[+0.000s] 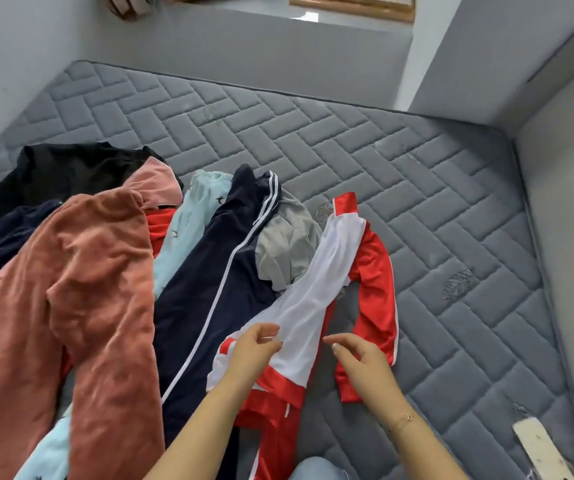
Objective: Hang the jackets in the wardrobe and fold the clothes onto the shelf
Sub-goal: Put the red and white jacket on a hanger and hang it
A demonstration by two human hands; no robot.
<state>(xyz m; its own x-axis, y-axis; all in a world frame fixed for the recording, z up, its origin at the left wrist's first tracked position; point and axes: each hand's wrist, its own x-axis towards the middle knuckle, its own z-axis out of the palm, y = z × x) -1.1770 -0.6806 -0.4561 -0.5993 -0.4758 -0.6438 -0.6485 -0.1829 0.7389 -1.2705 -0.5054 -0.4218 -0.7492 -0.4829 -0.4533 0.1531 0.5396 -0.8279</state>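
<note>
The red-and-white jacket [316, 299] lies on the grey mattress [417, 188], beside the clothes pile [105, 271]. The left hand [251, 351] rests on its white panel, fingers loosely curled; whether it pinches cloth cannot be told. The right hand [361, 358] hovers, relaxed. Recommended: smooth sleeves flat before lifting.

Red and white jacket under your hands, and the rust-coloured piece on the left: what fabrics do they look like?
The red and white jacket looks like smooth, thin synthetic sportswear: it has a slight sheen and the white sleeve seems semi-sheer. The rust-coloured garment looks like plush velour or fleece: matte, fuzzy nap with soft mottled creases.
</note>
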